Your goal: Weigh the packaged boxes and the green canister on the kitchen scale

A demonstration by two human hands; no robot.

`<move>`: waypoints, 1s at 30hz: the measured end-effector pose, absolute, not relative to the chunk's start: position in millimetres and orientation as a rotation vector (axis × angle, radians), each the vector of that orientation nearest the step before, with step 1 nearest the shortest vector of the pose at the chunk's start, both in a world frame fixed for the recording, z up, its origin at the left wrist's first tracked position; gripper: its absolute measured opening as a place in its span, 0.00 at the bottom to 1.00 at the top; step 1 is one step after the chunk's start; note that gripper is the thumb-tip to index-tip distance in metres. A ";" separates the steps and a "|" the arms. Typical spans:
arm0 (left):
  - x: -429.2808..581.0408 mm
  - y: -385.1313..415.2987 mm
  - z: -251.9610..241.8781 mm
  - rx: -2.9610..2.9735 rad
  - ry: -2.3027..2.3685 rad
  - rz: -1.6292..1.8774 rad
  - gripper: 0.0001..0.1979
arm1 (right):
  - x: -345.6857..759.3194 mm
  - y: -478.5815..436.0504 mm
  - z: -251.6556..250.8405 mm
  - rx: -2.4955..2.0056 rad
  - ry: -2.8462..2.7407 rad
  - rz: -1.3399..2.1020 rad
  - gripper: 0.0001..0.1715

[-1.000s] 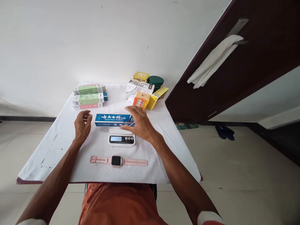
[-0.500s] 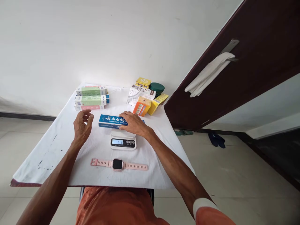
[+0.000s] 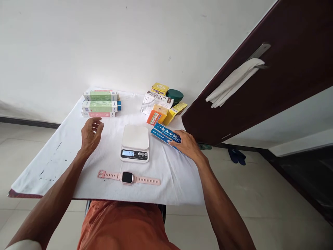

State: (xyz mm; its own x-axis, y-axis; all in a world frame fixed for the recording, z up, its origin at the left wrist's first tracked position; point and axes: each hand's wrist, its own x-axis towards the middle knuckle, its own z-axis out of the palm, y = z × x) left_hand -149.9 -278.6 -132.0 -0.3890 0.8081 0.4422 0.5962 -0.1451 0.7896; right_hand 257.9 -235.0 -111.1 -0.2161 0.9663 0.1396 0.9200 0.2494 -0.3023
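Observation:
My right hand grips a blue toothpaste box with white lettering, right of the scale and just in front of the orange box. Fingers and palm cover the box's right end. A white digital kitchen scale stands mid-table with a bare platform, its display lit and seeming to read 113. My left hand hovers near the table left of the scale, fingers loosely curved and apart, holding nothing. Just beyond it lie several toothpaste boxes in green, pink and blue. A pink smartwatch lies flat in front of the scale.
At the back right cluster an orange box, a yellow box, a "Super Meal" packet, a "COME ON" box and a green-lidded container. A white cloth covers the table. A dark door stands to the right.
My right hand has carried the blue toothpaste box off the scale to the right and turned it slantwise. The scale platform is now uncovered. My left hand stays nearly in place.

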 end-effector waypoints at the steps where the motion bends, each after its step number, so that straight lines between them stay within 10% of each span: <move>1: -150.5 -277.8 -133.4 1.608 1.914 1.549 0.16 | 256.5 -233.2 -116.8 -1.773 -2.241 0.213 0.26; 13: -162.7 -274.2 -127.5 1.538 1.937 1.392 0.16 | 234.0 -218.1 -142.6 -1.550 -2.344 -0.396 0.18; 22: -185.4 -198.2 -99.8 2.030 2.327 0.798 0.36 | 216.1 -243.1 -148.7 -1.293 -2.119 -0.356 0.16; 30: -196.6 -150.8 -112.9 2.298 2.285 0.440 0.33 | 215.3 -249.6 -156.3 -1.200 -1.964 -0.203 0.13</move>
State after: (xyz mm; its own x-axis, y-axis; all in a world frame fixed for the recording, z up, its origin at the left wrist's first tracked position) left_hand -196.6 -150.8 -112.9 -0.0085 0.9605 0.2782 0.9951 -0.0193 0.0968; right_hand 215.3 -249.6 -156.3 -0.2222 0.6744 0.7041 0.8039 0.5354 -0.2590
